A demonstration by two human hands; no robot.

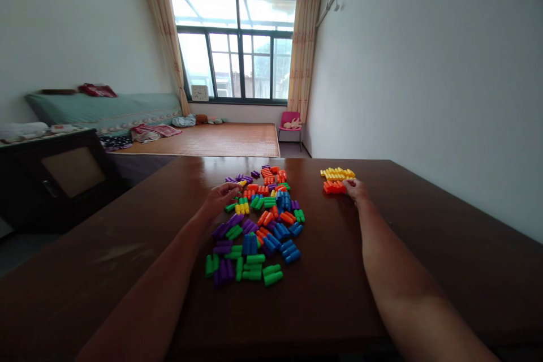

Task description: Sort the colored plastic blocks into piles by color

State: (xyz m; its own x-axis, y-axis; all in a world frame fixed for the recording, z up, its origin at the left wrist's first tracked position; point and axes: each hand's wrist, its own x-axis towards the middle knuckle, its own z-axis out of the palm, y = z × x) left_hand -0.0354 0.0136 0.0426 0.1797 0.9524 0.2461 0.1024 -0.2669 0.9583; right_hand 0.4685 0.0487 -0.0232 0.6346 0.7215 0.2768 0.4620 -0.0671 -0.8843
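Many plastic pieces in purple, green, blue, orange and yellow lie in a loose pile on the brown table (322,294). My left hand (222,194) is at the pile's far left edge, its fingers closed around a small yellow piece (242,183). To the right, apart from the pile, a yellow group of pieces (337,173) sits just beyond an orange group (334,187). My right hand (354,189) has its fingertips closed on the right end of the orange group. Green pieces (253,271) and blue pieces (290,251) lie at the near side of the pile.
Beyond the table's far edge stands a bed (229,138) with cloths and soft items on it. A pink chair (290,121) is by the window wall, and a dark cabinet (63,169) stands at the left.
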